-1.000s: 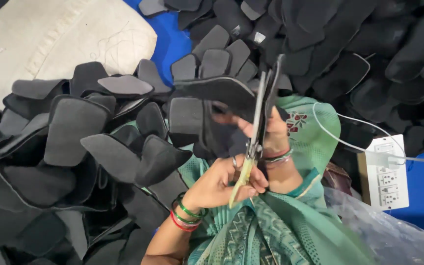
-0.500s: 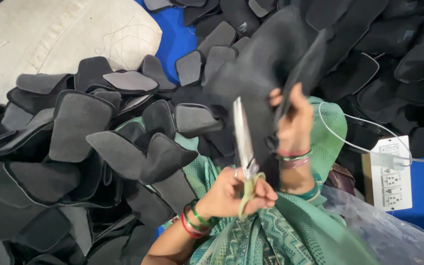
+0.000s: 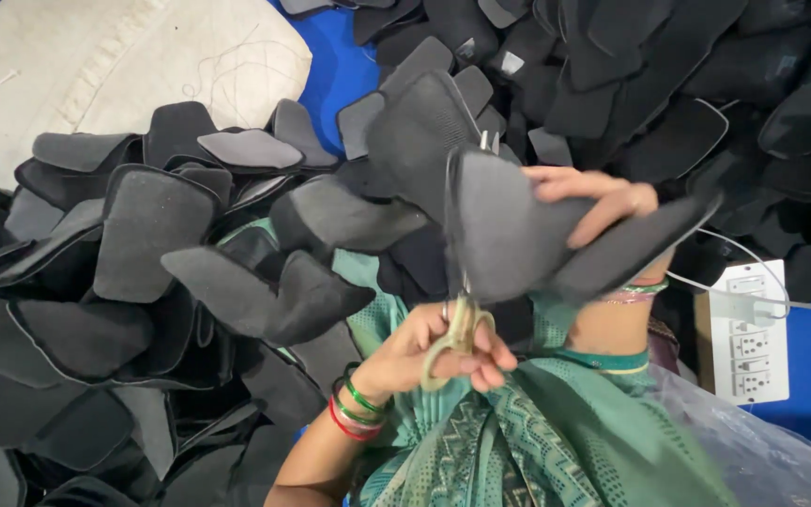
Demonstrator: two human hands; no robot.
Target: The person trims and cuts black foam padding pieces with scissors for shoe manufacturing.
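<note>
My left hand grips the yellowish handles of a pair of scissors, whose blades point up behind a dark grey padded fabric piece. My right hand holds that piece up by its top edge, fingers draped over it. The blade tips show just above the piece. Green and red bangles ring my left wrist, and a green patterned cloth covers my lap.
Heaps of similar black and grey padded pieces lie to the left and along the top. A beige sack sits on blue sheeting at top left. A white power strip with a cable and a plastic bag are at right.
The held piece has been turned and lowered so its broad grey face now fronts the scissors. My right hand moved to its top edge; my left hand keeps the scissors.
</note>
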